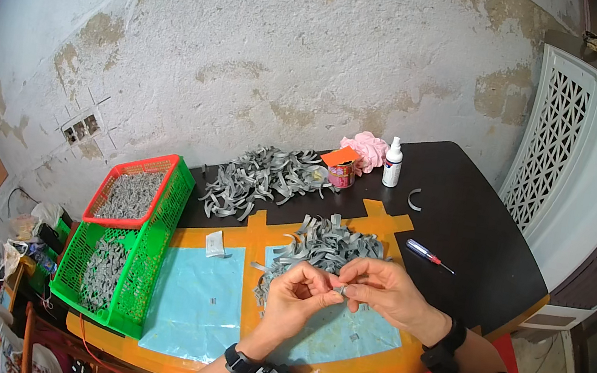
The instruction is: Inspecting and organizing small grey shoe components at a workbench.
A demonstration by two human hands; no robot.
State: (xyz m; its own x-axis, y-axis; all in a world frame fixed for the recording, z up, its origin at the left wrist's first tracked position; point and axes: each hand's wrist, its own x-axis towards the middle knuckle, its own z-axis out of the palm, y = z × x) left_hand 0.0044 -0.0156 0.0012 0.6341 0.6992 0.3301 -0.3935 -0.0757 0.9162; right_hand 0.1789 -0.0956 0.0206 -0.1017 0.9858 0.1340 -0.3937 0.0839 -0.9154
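Observation:
Over the near part of the table, my left hand (302, 294) and my right hand (384, 294) meet fingertip to fingertip. Both are closed in a pinch on a small grey piece (342, 290), mostly covered by the fingers, so its exact shape is hard to make out. Just beyond them lies a heap of curved grey strips (333, 239) on taped-down blue sheeting (195, 294). A few tiny grey bits lie loose on the sheeting, one of them a small scrap (354, 337) below my right hand.
A second heap of curved grey strips (257, 181) lies farther back. At left, a red basket (171, 162) rests on a green basket (137, 301); both hold small grey pieces. A screwdriver (426, 253), white spray bottle (392, 165), tin (340, 176) and pink cloth (366, 150) stand or lie on the table.

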